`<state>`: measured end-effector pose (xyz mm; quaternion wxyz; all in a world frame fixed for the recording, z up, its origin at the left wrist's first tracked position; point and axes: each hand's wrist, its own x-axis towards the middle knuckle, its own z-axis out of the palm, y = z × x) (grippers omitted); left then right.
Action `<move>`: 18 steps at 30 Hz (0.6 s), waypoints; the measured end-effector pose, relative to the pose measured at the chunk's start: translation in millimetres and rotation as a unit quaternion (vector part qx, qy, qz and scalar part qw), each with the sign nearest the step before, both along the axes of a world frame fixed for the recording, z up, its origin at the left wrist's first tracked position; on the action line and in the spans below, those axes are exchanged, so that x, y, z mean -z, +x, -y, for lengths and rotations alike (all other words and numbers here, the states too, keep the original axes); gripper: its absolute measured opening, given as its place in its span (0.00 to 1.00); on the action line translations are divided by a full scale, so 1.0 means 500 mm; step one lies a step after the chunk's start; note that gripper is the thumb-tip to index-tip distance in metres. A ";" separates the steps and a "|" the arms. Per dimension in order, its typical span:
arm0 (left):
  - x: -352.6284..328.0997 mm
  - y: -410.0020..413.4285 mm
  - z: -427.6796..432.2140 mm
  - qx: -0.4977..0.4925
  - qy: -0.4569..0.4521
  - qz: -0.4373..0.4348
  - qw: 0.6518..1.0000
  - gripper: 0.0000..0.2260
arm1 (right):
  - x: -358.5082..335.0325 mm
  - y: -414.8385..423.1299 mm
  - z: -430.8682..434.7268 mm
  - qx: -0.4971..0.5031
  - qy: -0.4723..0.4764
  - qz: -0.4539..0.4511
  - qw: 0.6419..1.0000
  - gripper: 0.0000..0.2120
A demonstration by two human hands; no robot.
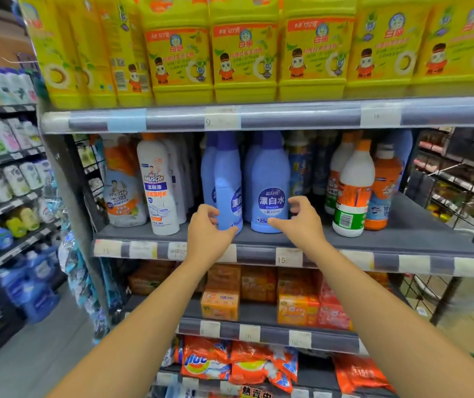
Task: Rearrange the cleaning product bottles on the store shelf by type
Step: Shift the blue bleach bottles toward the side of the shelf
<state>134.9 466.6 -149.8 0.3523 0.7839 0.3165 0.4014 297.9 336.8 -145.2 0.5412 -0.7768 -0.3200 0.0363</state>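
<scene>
Left fingers (pixel 208 209) curled against the left side of the left bleach bottle (pixel 228 182), thumb across its front near the base: a narrow hold low on the bottle. Right fingers (pixel 300 201) half curled and spread just beside the right side of the right bleach bottle (pixel 270 173), thumb tip on its lower front. Can't tell if those fingers touch it. Both forearms reach in from near.

Both bottles are pale blue with darker blue caps, upright, side by side at the front middle of the middle shelf (pixel 402 239), with more of the same behind them. Right bottle's round label reads "蓝月亮 / 漂白水 / Bleach"; left label is turned away, only "漂" shows.

Left of them: white Mr Muscle bottle (pixel 158 185), label "洁厕液", then a Mr Muscle pouch (pixel 122 193) further left. Right of them: white orange-capped bottle (pixel 355 185) with an orange and green label, text unreadable.

Price tag (pixel 288 257) on the shelf edge between the arms reads "15". Shelf above carries yellow jugs (pixel 244 53) marked "白猫", with a tag (pixel 221 119) starting "9.".
</scene>
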 end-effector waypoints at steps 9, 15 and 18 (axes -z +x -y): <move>0.004 0.094 -0.053 0.000 -0.049 0.048 0.998 0.37 | 0.015 0.013 -0.120 0.114 0.066 -0.085 0.988 0.53; 0.013 0.141 -0.065 -0.031 -0.059 0.082 0.994 0.34 | 0.030 0.009 -0.160 0.158 0.059 -0.049 0.984 0.49; 0.020 0.149 -0.066 -0.050 -0.045 0.074 0.995 0.36 | 0.036 0.010 -0.165 0.168 0.046 -0.021 0.985 0.53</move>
